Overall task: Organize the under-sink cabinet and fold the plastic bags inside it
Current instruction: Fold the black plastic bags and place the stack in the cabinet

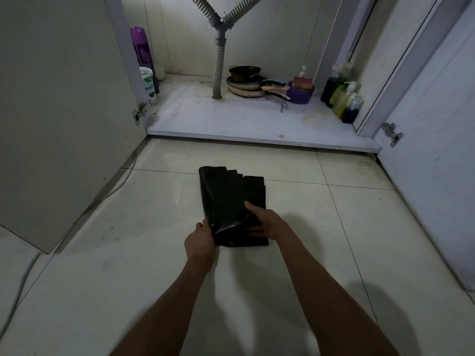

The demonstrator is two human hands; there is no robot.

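Forearms: both reach in from the bottom edge and close toward the bag
Left grip (201, 240): fingers curled round the near left edge of the bag, thumb on top, so it has firm hold of that edge
Right grip (267, 223): lies on the near right part of the bag with fingers stretched fairly straight across the plastic, pressing it down rather than clasping it; whether the thumb tucks under cannot be told
Bag (231, 191): black plastic, already folded lengthwise into a narrow strip, flat on the floor (334, 227) just in front of the cabinet and outside it; the far end shows stepped layers, the near end is buckled and glossy between the two grips
Cabinet (270, 34): both doors (64, 98) stand open; on its shelf (231, 119) a pipe (218, 60) comes down at the middle, pans (246, 83) are stacked just right of it, a purple basin (300, 92) sits beside the pans, bottles (341, 98) line the right wall, a spray can (141, 47) and a white tub (148, 84) stand at the left
Step in hand: folding, it seems, with the near end about to be turned over onto the rest of the strip
Progress: the shelf looks largely sorted and the bag is part-folded, so probably late in the task
Next move calls for: the left grip to carry the near edge forward while the right holds the crease line, then a flat press to push out trapped air
Risk: slick plastic may spring open or the layers may slide askew
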